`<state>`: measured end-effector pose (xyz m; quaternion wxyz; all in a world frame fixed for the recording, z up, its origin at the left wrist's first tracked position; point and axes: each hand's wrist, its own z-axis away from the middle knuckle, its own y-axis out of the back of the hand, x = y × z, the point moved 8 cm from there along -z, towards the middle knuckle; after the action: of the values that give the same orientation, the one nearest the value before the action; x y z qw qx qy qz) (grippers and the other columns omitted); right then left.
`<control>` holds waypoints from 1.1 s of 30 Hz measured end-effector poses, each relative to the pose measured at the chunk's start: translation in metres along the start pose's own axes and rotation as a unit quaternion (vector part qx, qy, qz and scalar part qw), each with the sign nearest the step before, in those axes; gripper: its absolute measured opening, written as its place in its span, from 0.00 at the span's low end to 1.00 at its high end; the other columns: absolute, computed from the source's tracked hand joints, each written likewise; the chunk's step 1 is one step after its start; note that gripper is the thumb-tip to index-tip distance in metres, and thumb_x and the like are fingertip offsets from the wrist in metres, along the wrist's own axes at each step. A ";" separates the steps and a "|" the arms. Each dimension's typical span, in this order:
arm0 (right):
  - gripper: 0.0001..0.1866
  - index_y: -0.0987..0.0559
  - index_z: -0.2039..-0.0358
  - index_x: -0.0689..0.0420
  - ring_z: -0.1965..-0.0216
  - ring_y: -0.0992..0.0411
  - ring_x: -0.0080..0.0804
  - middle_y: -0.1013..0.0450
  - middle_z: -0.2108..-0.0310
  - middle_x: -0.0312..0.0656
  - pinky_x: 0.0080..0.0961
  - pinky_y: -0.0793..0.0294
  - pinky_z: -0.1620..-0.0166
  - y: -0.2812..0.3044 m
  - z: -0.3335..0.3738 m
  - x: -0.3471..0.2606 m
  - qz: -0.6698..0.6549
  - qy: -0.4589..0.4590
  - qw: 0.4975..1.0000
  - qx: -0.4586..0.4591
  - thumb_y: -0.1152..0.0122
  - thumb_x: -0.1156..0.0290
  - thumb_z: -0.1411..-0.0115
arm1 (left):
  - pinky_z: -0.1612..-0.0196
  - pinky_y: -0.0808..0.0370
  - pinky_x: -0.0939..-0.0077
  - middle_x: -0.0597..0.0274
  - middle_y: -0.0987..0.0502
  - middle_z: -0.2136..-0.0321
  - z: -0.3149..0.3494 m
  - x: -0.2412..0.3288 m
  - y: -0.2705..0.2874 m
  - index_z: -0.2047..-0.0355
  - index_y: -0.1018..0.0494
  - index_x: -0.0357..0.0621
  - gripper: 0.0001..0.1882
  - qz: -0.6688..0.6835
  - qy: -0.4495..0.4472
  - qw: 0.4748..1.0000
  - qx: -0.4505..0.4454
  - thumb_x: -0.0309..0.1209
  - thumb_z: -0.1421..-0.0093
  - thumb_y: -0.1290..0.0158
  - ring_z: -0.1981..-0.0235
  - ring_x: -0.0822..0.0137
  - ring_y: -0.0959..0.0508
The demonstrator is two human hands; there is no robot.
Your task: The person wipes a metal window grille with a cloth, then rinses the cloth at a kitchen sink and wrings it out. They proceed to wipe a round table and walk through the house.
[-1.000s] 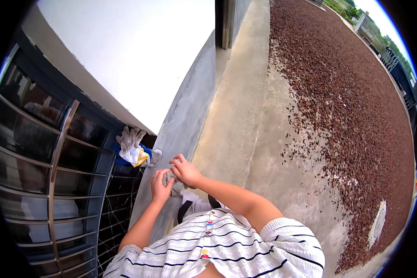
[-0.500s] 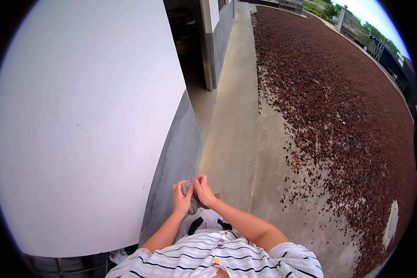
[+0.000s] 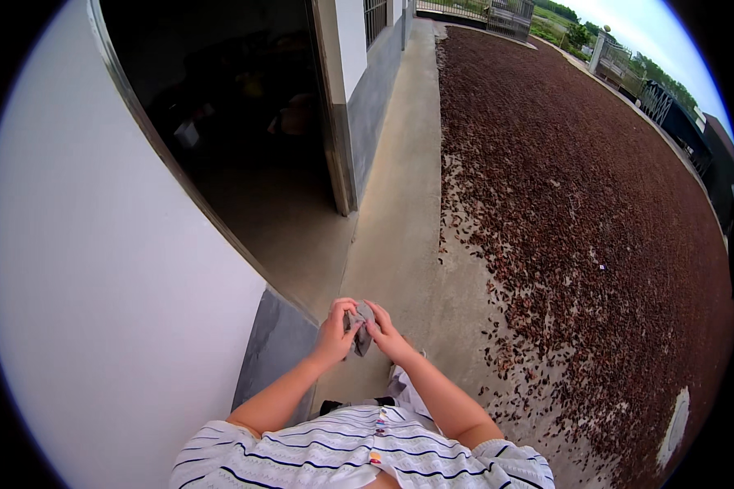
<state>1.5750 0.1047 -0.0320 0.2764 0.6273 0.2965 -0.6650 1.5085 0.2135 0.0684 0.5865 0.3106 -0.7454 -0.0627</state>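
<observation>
Held out in front of my body, a small crumpled grey cloth [image 3: 364, 341] is gripped between both hands. My left hand [image 3: 333, 334] has its fingers curled round the cloth's left side. On the other side, my right hand [image 3: 386, 332] is closed on it, with the thumb pressed near the middle. Part of the cloth hangs below the fingers. Whether it is a single piece or folded, I cannot tell.
At the left, a white wall [image 3: 139, 310] with a grey base runs up to a dark open doorway [image 3: 245, 163]. A concrete walkway [image 3: 400, 220] leads ahead. Many brown pods or husks [image 3: 579, 187] are spread over the yard at right. A fence [image 3: 465, 10] stands at the far end.
I have moved forward along the wall, and the doorway is now much nearer and wider in view. Both hands have kept hold of the grey cloth, shifting slightly up and to the right.
</observation>
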 end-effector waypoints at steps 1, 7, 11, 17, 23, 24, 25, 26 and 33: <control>0.30 0.42 0.33 0.54 0.34 0.46 0.39 0.46 0.35 0.47 0.33 0.44 0.35 0.019 -0.036 -0.007 0.021 0.000 1.000 -0.002 0.51 0.57 0.30 | 0.49 0.30 0.62 0.54 0.31 0.52 -0.031 -0.008 -0.001 0.56 0.38 0.45 0.17 -0.005 0.005 1.000 0.023 0.30 0.42 0.43 0.50 0.48 0.28; 0.46 0.54 0.29 0.52 0.35 0.43 0.42 0.44 0.35 0.54 0.33 0.43 0.35 0.102 -0.197 -0.076 -0.039 0.008 0.993 -0.109 0.38 0.54 0.38 | 0.50 0.29 0.61 0.52 0.31 0.52 -0.199 -0.030 -0.003 0.50 0.36 0.44 0.22 -0.086 0.052 0.991 0.090 0.34 0.41 0.41 0.50 0.47 0.27; 0.38 0.41 0.34 0.55 0.38 0.40 0.36 0.41 0.37 0.47 0.30 0.39 0.38 0.166 -0.312 -0.091 -0.006 0.021 0.985 -0.170 0.34 0.65 0.41 | 0.45 0.30 0.61 0.52 0.35 0.48 -0.311 -0.059 -0.004 0.46 0.33 0.49 0.30 -0.094 0.057 0.993 0.050 0.36 0.48 0.35 0.47 0.50 0.30; 0.22 0.25 0.49 0.61 0.45 0.32 0.34 0.31 0.47 0.42 0.29 0.34 0.43 0.277 -0.506 -0.087 0.140 0.002 0.975 -0.175 0.38 0.61 0.39 | 0.42 0.32 0.63 0.54 0.39 0.48 -0.476 -0.141 -0.037 0.40 0.35 0.51 0.35 -0.051 0.052 0.996 -0.046 0.23 0.52 0.43 0.45 0.52 0.32; 0.22 0.25 0.51 0.62 0.61 0.27 0.29 0.25 0.66 0.36 0.26 0.28 0.55 0.399 -0.667 -0.084 0.031 -0.141 0.986 -0.085 0.44 0.56 0.34 | 0.38 0.36 0.68 0.52 0.31 0.42 -0.697 -0.178 -0.058 0.38 0.38 0.46 0.33 0.059 0.059 0.996 -0.015 0.17 0.46 0.56 0.40 0.57 0.31; 0.21 0.25 0.52 0.62 0.62 0.29 0.24 0.25 0.65 0.35 0.23 0.28 0.56 0.418 -0.688 -0.091 -0.027 -0.125 0.988 -0.088 0.48 0.56 0.32 | 0.38 0.36 0.69 0.53 0.30 0.44 -0.738 -0.182 -0.068 0.40 0.36 0.44 0.30 0.111 0.072 0.990 -0.042 0.17 0.45 0.57 0.41 0.59 0.31; 0.21 0.25 0.51 0.62 0.62 0.29 0.24 0.25 0.64 0.36 0.23 0.28 0.56 0.436 -0.710 -0.093 -0.030 -0.113 0.990 -0.081 0.48 0.57 0.31 | 0.38 0.37 0.71 0.53 0.30 0.46 -0.775 -0.190 -0.077 0.42 0.35 0.43 0.28 0.154 0.088 0.982 -0.068 0.18 0.45 0.58 0.42 0.61 0.31; 0.20 0.25 0.51 0.62 0.62 0.29 0.24 0.24 0.63 0.36 0.24 0.28 0.56 0.458 -0.732 -0.095 -0.034 -0.101 0.991 -0.075 0.49 0.57 0.31 | 0.39 0.36 0.71 0.54 0.30 0.48 -0.807 -0.197 -0.089 0.44 0.34 0.43 0.26 0.156 0.084 0.981 -0.082 0.19 0.45 0.57 0.44 0.62 0.31; 0.25 0.31 0.41 0.61 0.51 0.31 0.26 0.28 0.51 0.41 0.25 0.31 0.48 0.588 -0.935 -0.131 -0.095 -0.055 0.989 -0.097 0.47 0.58 0.31 | 0.45 0.33 0.69 0.58 0.28 0.55 -1.062 -0.222 -0.123 0.54 0.29 0.44 0.19 0.054 0.064 0.994 -0.071 0.34 0.46 0.42 0.50 0.64 0.29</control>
<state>2.6450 0.4024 0.0358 0.2871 0.5290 0.4022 -0.6899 2.5528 0.5219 0.1496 0.6560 0.2308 -0.7158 -0.0641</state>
